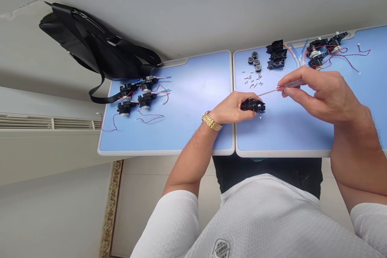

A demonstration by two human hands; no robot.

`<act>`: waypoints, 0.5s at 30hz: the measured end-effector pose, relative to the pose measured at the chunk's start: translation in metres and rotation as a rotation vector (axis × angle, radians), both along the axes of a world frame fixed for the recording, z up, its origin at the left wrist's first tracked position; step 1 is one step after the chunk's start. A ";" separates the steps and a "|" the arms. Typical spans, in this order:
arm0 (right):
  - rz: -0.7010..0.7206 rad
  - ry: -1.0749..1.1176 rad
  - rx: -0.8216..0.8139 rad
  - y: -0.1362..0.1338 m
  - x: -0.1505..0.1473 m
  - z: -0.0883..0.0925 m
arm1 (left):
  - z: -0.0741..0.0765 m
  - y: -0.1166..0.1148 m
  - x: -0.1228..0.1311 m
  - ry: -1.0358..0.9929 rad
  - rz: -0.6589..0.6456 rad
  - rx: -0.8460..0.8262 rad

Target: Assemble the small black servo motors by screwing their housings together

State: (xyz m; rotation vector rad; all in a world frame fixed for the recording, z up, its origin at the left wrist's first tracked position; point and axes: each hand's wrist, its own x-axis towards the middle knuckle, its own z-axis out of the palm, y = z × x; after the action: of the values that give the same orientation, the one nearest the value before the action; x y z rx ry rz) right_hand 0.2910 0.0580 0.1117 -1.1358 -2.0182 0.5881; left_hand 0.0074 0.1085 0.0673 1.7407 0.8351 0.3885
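Observation:
My left hand is closed around a small black assembly, whose right end sticks out past the fingers. A short wire end shows under it. In my right hand is a screwdriver with a clear and red handle, pinched between thumb and fingers. Its thin shaft points left, and the tip is at the assembly beside my left hand. Small loose screws lie on the blue table just beyond, with several round black and silver parts behind them.
Black housings stand at the back, beside blue and orange tubes and assemblies with red wires. More wired assemblies lie on the left table. A black bag leans at the far left. A seam separates the two tables.

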 end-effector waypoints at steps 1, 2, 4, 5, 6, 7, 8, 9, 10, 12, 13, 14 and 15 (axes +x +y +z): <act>-0.001 -0.010 0.001 0.000 0.000 -0.001 | 0.000 0.000 0.000 0.010 -0.004 -0.003; -0.006 -0.021 0.005 0.000 0.001 -0.002 | 0.000 0.000 0.000 0.016 -0.009 -0.006; -0.028 -0.042 0.021 0.000 0.001 -0.004 | 0.000 -0.001 0.001 0.022 -0.016 -0.011; -0.040 -0.055 0.033 0.001 0.002 -0.006 | 0.000 -0.001 0.001 0.024 -0.019 -0.014; -0.052 -0.070 0.048 0.001 0.002 -0.007 | 0.000 -0.001 0.001 0.028 -0.018 -0.016; -0.059 -0.080 0.070 0.002 0.002 -0.008 | -0.001 -0.001 0.000 0.033 -0.018 -0.018; -0.063 -0.088 0.089 0.002 0.001 -0.008 | -0.001 -0.001 0.000 0.039 -0.017 -0.019; -0.059 -0.092 0.100 0.003 0.001 -0.009 | -0.001 -0.001 0.000 0.044 -0.016 -0.019; -0.050 -0.091 0.102 0.003 0.000 -0.008 | -0.001 0.000 0.000 0.048 -0.015 -0.018; -0.028 -0.066 0.082 0.003 -0.002 -0.008 | -0.001 0.000 0.000 0.048 -0.014 -0.017; -0.020 -0.049 0.059 0.002 -0.003 -0.007 | -0.002 0.000 0.000 0.045 -0.012 -0.018; -0.016 -0.031 0.038 0.002 -0.004 -0.007 | -0.002 0.000 0.000 0.043 -0.010 -0.020; -0.017 -0.013 0.023 0.001 -0.005 -0.006 | -0.002 0.000 0.000 0.041 -0.008 -0.022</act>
State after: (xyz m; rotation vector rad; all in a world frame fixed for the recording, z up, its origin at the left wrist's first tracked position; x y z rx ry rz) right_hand 0.2855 0.0589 0.1053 -1.1448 -2.0192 0.5483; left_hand 0.0076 0.1081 0.0657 1.7365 0.8583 0.3384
